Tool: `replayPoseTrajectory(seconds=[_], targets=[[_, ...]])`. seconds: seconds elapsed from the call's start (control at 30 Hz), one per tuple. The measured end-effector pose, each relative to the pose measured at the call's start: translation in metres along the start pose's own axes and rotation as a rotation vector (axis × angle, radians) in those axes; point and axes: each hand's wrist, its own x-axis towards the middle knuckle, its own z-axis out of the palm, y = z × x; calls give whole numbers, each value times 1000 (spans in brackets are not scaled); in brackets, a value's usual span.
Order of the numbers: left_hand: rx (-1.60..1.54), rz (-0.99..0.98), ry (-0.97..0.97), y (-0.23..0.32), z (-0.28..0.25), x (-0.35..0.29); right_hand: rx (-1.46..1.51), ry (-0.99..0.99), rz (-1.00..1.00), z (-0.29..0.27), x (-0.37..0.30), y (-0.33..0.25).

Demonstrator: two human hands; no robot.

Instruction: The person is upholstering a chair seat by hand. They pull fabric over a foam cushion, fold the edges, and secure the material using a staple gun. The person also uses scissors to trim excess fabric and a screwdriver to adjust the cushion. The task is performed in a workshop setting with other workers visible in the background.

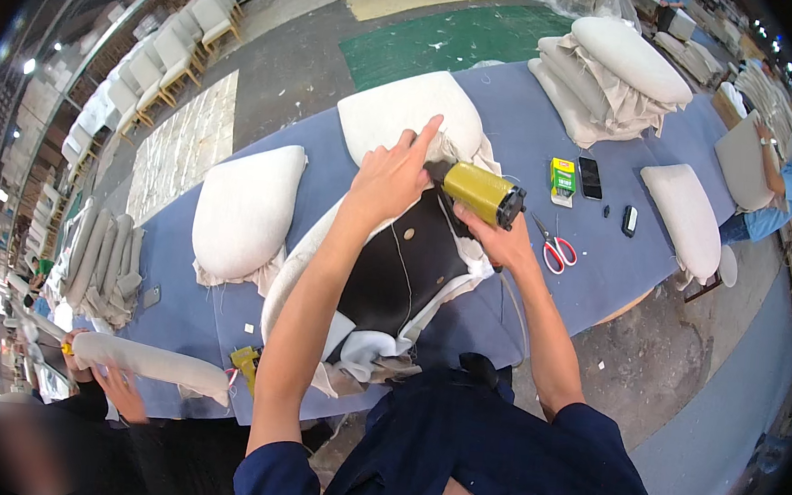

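Observation:
My right hand (499, 239) grips a yellow-green pneumatic staple gun (475, 190), its nose at the far edge of a seat panel. My left hand (390, 180) is at that same edge, index finger stretched out and the other fingers bent on the light fabric cover (441, 147); its fingertips are partly hidden. Below my hands lies the seat upside down, its dark underside (398, 276) ringed by loose cream fabric. A pale thread crosses the underside. Just beyond my left hand rests a finished-looking cream cushion (390, 107).
Right of me on the blue-covered table (519, 99) lie scissors (558, 254), a phone (589, 179) and a green-yellow box (562, 181). Cushions (604, 87) are stacked beyond. Another cushion (248, 208) and a second yellow tool (245, 366) lie left. Co-workers handle cushions at both ends.

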Motion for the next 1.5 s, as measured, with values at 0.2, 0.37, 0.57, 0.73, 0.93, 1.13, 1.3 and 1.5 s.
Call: replayPoseTrajectory(seconds=[0.2, 0.37, 0.57, 0.73, 0.93, 1.13, 1.3, 1.5], targets=[[29, 21, -90, 14, -7, -6, -64, 113, -69, 10, -21, 28], [-629, 135, -244, -44, -10, 7, 378, 77, 96, 14, -46, 14], [-904, -326, -454, -33, -10, 11, 276, 208, 28, 31, -52, 7], [-640, -189, -313, -32, -7, -7, 221, 290, -57, 47, -48, -1], [-48, -78, -85, -6, -10, -27, 274, 234, -79, 40, -31, 4], [29, 7, 1, -13, -8, -28, 397, 132, 164, 27, -24, -15], [-6, 27, -2, -5, -9, -31, 232, 103, -1, 27, -22, -13], [10, 51, -4, -2, -10, -34, 228, 104, -76, 26, -26, -15]])
